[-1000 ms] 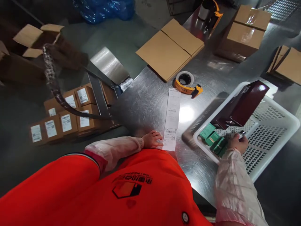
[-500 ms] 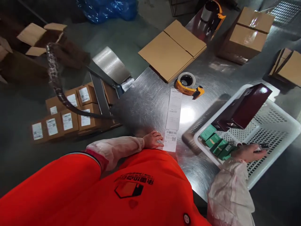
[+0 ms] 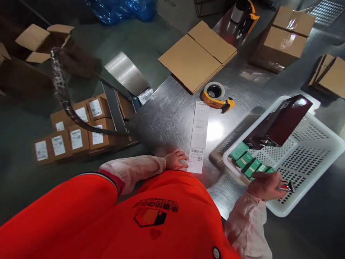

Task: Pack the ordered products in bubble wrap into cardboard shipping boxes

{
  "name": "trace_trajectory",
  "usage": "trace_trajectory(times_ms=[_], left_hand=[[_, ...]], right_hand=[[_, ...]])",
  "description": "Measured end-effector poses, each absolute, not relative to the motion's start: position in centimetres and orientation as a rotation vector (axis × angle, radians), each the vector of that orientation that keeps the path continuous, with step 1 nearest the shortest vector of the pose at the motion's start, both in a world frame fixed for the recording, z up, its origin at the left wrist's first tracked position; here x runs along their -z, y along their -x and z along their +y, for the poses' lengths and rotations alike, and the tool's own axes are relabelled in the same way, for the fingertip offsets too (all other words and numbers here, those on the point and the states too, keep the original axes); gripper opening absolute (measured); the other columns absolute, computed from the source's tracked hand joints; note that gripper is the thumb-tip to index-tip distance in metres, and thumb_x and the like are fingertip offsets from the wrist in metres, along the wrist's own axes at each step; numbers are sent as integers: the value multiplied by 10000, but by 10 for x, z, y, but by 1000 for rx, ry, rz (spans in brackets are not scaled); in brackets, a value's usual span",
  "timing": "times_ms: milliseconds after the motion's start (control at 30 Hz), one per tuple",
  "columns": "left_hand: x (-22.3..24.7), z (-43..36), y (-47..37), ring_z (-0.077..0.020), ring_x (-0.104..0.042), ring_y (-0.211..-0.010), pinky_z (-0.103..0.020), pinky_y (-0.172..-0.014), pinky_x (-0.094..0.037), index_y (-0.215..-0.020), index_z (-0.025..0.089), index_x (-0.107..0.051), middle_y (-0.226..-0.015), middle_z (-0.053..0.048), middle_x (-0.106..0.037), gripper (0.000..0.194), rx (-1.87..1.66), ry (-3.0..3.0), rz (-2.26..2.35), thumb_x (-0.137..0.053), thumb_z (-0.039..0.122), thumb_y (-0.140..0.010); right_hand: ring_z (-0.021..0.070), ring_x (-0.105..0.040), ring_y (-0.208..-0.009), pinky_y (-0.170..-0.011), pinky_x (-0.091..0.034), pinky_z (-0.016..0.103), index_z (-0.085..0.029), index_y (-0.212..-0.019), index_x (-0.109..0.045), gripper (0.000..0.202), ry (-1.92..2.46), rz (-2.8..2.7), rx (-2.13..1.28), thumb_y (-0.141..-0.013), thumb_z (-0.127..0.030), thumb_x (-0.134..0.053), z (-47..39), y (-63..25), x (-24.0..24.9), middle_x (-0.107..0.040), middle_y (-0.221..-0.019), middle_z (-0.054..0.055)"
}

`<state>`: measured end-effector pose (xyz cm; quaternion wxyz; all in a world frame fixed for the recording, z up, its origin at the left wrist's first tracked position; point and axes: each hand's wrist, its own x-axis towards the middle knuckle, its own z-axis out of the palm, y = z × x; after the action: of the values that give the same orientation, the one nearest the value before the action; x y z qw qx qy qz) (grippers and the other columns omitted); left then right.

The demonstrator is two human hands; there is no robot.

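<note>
My left hand (image 3: 176, 160) lies on the metal table in front of my apron, fingers loosely spread and touching the lower left edge of a long printed label strip (image 3: 198, 136). In my right hand (image 3: 265, 185) is a small shiny object (image 3: 288, 186), dark and silver with a bit of red; its kind is unclear. That hand hovers over the near side of a white plastic basket (image 3: 281, 212). Beside its fingers stands a row of small green boxes (image 3: 244, 159), partly hidden by the hand. A tall dark maroon box (image 3: 287, 120) leans in the basket's far left part.
An orange tape dispenser (image 3: 218, 102) sits at the strip's far end. Beyond lie flat cardboard sheets (image 3: 198, 55), a taped carton (image 3: 285, 39) and another tape dispenser (image 3: 249, 21). At left are labelled cartons (image 3: 78, 126), a dark curved bar (image 3: 70, 108) and a bubble-wrap roll (image 3: 126, 73).
My right hand has moved left and toward me with the shiny object, from inside the basket to its near rim, uncovering more of the green boxes. My left hand has stayed in place.
</note>
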<state>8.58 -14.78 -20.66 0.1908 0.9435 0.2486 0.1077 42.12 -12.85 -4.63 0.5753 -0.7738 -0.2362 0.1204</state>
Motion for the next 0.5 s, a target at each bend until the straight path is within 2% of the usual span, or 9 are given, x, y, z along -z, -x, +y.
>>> trace_trajectory(times_ms=[100,300,500], left_hand=[[208,-148,-85,-247,-533,-1080,-421,-935,-340,-1080,412,-723,-1143,-34,-675,224,-305,-2669,685,-633,357,-882],[209,-147,-86,-246,-532,-1068,-423,-929,-340,-1078,408,-724,-1140,-37,-675,222,-347,-2669,683,-611,349,-896],[210,-148,-86,-244,-522,-1071,-418,-940,-345,-1080,404,-725,-1138,-43,-669,217,-323,-2653,690,-615,370,-896]], right_hand=[[155,-413,-336,-362,-388,318,-269,-586,-336,382,1652,-595,-342,-735,-530,-571,-129,-401,47,-369,-393,-68],[139,-407,-348,-367,-383,303,-272,-539,-338,437,1677,-726,-425,-817,-540,-541,-131,-378,55,-362,-412,-61],[135,-464,-373,-424,-412,294,-241,-624,-466,427,1702,-801,-463,-719,-595,-685,-132,-375,70,-491,-429,-66]])
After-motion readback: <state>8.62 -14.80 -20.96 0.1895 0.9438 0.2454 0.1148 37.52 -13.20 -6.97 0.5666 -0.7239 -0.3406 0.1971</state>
